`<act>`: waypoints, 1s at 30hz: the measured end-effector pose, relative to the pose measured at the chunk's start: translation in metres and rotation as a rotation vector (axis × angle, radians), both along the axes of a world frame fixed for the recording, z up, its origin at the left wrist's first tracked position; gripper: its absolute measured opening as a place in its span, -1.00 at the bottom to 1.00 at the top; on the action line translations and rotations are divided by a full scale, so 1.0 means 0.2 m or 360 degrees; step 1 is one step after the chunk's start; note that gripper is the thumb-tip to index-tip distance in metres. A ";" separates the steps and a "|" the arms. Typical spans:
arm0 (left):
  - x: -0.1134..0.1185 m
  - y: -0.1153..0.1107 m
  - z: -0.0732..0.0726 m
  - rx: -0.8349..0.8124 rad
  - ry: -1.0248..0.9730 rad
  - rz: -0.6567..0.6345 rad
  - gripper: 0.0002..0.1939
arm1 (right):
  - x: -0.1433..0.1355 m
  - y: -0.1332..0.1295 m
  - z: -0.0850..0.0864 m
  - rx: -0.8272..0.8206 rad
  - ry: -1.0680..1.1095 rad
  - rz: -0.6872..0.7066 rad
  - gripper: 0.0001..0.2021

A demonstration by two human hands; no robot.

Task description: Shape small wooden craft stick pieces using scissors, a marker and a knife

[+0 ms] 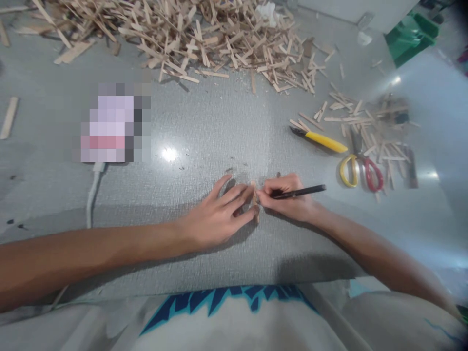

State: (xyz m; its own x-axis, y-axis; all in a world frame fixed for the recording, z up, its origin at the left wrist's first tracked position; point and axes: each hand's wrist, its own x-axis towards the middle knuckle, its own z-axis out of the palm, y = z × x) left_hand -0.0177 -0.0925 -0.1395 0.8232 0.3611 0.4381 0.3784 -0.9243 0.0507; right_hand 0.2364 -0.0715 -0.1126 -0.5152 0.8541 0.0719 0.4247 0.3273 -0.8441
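A small wooden stick (254, 185) lies upright in the view on the grey table (215, 122). My left hand (223, 209) rests palm down with its fingers spread, and its fingertips touch the stick from the left. On the stick's right side, my right hand (288, 197) is closed around a black pen (310, 190). The pen slants, its back end pointing right; its tip is hidden by my fingers.
A big heap of wooden sticks (219, 39) spans the back. To the right lie a yellow-handled cutter (325, 141), scissors (373, 174) with yellow and red handles, and more sticks. A blurred-out device (109, 122) with a white cable (92, 195) is at the left.
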 end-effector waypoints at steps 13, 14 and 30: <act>0.00 0.01 0.01 0.0019 0.0021 0.0001 -0.72 | -0.01 -0.03 0.01 -0.0265 0.0116 -0.0074 -0.53; 0.01 0.01 0.01 0.0024 0.0021 -0.0002 -0.72 | -0.01 -0.03 0.01 -0.0255 0.0115 -0.0073 -0.53; 0.00 0.00 0.00 -0.0153 -0.0064 -0.0019 -0.63 | -0.01 -0.01 0.00 -0.0082 0.0048 -0.0011 -0.51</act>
State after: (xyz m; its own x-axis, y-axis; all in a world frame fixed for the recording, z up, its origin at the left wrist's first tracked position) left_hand -0.0179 -0.0926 -0.1400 0.8103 0.3933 0.4344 0.3632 -0.9188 0.1544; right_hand 0.2343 -0.0726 -0.1119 -0.5077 0.8604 0.0432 0.4008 0.2804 -0.8722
